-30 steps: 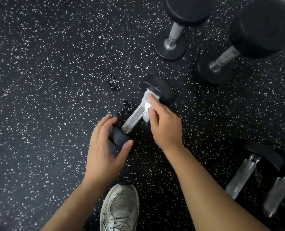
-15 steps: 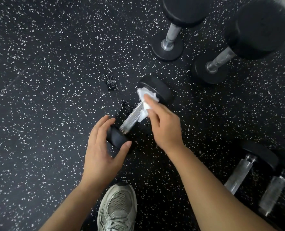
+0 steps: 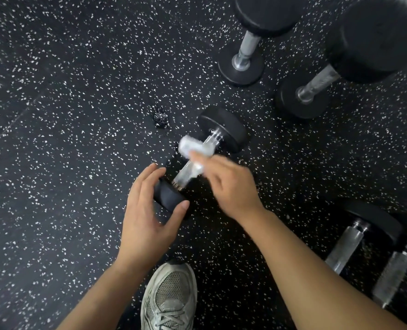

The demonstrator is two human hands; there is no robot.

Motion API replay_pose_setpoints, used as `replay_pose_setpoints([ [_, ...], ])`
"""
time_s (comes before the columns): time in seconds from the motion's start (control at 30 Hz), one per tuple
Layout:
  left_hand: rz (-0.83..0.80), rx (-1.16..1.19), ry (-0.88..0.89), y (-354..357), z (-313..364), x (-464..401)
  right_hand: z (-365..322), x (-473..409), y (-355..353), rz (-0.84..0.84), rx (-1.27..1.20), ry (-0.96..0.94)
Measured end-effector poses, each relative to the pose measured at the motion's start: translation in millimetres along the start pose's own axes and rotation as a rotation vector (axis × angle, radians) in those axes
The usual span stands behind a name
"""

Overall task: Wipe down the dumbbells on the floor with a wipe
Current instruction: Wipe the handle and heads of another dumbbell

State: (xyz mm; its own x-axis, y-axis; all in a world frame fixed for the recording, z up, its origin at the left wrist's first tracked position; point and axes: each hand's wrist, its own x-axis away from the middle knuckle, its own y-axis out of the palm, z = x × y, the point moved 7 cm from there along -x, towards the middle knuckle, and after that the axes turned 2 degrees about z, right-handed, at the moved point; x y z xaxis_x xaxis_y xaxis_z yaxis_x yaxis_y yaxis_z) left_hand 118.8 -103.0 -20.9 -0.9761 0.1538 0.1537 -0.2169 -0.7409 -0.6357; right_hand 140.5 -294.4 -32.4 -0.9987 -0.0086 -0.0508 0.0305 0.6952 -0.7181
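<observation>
The small dumbbell (image 3: 199, 158) lies on the speckled floor (image 3: 66, 139). Left hand (image 3: 147, 217) fingers curl around its near head; right hand (image 3: 231, 184) fingers pinch the blurred wipe (image 3: 193, 148) against its handle.

Grey sneaker (image 3: 170, 297) on speckled floor (image 3: 62, 163)

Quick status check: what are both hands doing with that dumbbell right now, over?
Left hand cupping near end of dumbbell. Right hand pressing wipe on the metal handle, blurred. Shoe close below; nothing blocking.
</observation>
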Motion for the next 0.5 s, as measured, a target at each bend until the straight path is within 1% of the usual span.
replay_pose_setpoints([
  [0.03, -0.005, -0.002, -0.006, -0.1, 1.0, 0.1, 11.1, -4.6, -10.8, 0.105, 0.013, 0.071],
  [0.07, -0.007, -0.005, -0.011, -0.4, 1.5, -0.1, 19.7, -6.8, -16.6, 0.172, 0.032, 0.138],
  [0.1, -0.009, -0.007, -0.014, -0.6, 1.6, -0.1, 23.1, -7.1, -16.8, 0.196, 0.043, 0.183],
  [0.17, -0.008, -0.009, -0.007, -0.5, 1.1, -0.2, 17.2, -2.4, -2.8, 0.179, 0.021, 0.194],
  [0.27, 0.002, -0.005, -0.011, -1.2, -0.3, -1.4, -3.1, 10.4, 17.4, 0.085, -0.023, 0.125],
  [0.43, -0.022, -0.019, 0.014, -1.1, -5.1, -3.5, -20.1, 19.5, 37.0, -0.249, -0.085, -0.013],
  [0.47, -0.020, -0.031, 0.023, -2.2, -6.0, -4.0, -22.0, 18.7, 37.2, -0.283, -0.077, -0.035],
  [0.5, -0.013, -0.040, 0.030, -4.0, -6.5, -4.5, -21.7, 17.2, 34.6, -0.281, -0.078, -0.040],
])
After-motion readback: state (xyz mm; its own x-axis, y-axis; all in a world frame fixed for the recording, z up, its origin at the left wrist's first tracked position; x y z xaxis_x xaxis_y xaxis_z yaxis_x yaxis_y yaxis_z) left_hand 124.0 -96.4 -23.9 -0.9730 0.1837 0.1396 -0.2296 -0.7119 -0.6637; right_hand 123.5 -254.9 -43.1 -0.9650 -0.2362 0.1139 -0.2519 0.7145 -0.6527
